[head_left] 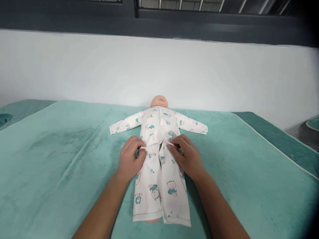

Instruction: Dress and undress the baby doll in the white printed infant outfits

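A baby doll (159, 100) lies on its back on a teal blanket (62, 159), head toward the wall. It wears a white printed top (159, 126) and matching white trousers (160, 189) with cartoon animals. My left hand (130, 157) pinches the trousers' waistband at the doll's left hip side in the picture. My right hand (188, 156) pinches the waistband on the other side. Both hands are closed on the fabric at the doll's waist. The sleeves are spread out to either side.
The blanket covers a wide flat surface against a white wall (159, 69). A dark window frame (159, 23) with bars runs along the top. A darker teal edge (279, 139) shows at the right, and more teal cloth at the far left.
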A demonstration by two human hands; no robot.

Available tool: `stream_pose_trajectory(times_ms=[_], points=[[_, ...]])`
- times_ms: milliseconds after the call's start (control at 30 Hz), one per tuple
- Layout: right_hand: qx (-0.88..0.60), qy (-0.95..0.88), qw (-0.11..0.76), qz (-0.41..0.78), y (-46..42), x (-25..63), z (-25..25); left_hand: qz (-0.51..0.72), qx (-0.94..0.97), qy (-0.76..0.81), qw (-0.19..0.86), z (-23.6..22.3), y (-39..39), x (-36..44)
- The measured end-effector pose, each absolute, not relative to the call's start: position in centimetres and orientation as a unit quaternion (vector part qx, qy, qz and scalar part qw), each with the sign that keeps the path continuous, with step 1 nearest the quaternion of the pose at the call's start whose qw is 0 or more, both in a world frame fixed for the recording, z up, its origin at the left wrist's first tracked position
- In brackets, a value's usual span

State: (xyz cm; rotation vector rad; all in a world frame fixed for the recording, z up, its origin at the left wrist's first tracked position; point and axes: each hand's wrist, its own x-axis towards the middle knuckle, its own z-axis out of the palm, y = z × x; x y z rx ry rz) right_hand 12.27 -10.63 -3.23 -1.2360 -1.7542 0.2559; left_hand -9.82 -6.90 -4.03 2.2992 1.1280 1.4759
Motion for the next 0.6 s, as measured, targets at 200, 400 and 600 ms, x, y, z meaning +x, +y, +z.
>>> stream_pose_trajectory(times_ms=[200, 400, 600], points=[[-0.470, -0.744, 0.458, 0.125, -10.9, 12.9, -2.6, 0.491, 0.779, 0.356, 0.161, -3.8, -7.3, -10.0], [-0.527, -0.653, 0.495, 0.227, -10.7, 13.4, -2.8, 0.494, 0.716, 0.417, 0.263, -3.8, -7.2, -10.2], [-0.653, -0.535, 0.472, 0.252, -9.4, 14.2, -4.4, 0.471, 0.636, 0.549, 0.270, -4.3, -5.9, -9.7]])
